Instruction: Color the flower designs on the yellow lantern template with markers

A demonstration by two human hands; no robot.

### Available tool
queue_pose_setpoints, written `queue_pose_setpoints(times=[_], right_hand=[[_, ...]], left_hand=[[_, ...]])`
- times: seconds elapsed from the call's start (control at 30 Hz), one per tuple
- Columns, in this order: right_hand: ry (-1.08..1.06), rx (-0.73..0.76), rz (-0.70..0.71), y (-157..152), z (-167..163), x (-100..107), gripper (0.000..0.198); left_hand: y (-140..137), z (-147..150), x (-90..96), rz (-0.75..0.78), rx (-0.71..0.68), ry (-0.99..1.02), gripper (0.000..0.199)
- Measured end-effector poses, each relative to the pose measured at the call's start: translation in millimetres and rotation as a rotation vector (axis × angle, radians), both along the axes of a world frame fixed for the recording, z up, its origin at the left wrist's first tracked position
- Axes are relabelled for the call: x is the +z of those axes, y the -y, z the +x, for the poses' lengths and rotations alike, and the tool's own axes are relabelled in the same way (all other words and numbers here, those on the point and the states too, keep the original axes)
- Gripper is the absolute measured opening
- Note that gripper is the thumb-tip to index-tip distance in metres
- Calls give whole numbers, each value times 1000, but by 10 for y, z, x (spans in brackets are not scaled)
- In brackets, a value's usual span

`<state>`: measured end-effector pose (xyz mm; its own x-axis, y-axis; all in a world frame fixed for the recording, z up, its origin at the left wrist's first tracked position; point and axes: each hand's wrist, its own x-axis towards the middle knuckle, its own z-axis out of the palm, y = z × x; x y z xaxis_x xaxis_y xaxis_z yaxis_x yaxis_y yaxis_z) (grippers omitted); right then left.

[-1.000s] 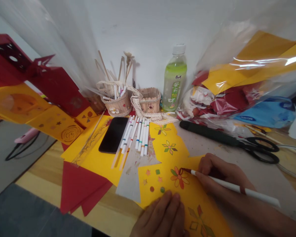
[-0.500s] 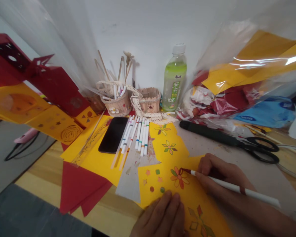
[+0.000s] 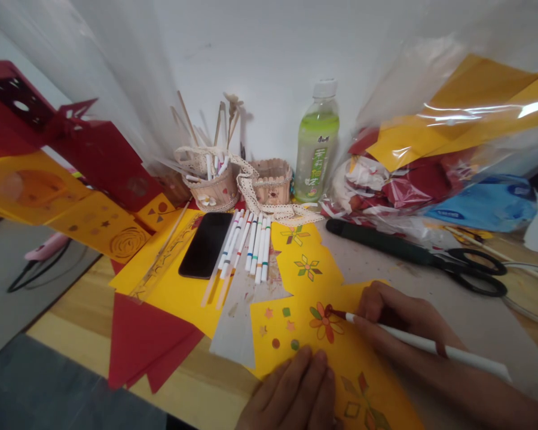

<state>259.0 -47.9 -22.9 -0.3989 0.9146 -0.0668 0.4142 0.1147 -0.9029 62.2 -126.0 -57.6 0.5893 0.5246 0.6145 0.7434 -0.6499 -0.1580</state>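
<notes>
Colouring of a paper flower, as I follow it remotely. The yellow sheet lies at the near right of the counter, partly over a grey covering. On it, the flower sits just beyond the left hand's fingertips. I judge it well advanced: several petals carry green, orange or red, while some at its right look outlined only, though they are too small for me to be certain. The small stars, squares and discs at the sheet's left appear filled. The nearer diamond-petalled flower seems partly done, with one red and one green petal and at least one left as an outline. Two smaller flowers on the yellow piece beyond show coloured petals.

The right hand holds a white marker in a writing grip, thumb and forefinger pinched near the tip; the barrel slants down to the left, and its dark red tip meets the flower's far-right petal. The left hand rests palm down on the sheet's near edge, holding nothing, fingers extended and close together, apparently steadying the paper. Further markers lie side by side at the far left of the sheet.
</notes>
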Motion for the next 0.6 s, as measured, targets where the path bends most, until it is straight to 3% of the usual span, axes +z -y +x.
queue_pose_setpoints(times=[0.17, 0.37, 0.6], right_hand=[[18, -12, 37, 14, -6, -1, 25], [35, 86, 27, 3, 10, -6, 25], [15, -34, 73, 6, 5, -12, 24]], left_hand=[[8, 9, -36, 13, 15, 38, 28], [1, 12, -22, 19, 14, 17, 28], [0, 10, -8, -4, 8, 29, 28]])
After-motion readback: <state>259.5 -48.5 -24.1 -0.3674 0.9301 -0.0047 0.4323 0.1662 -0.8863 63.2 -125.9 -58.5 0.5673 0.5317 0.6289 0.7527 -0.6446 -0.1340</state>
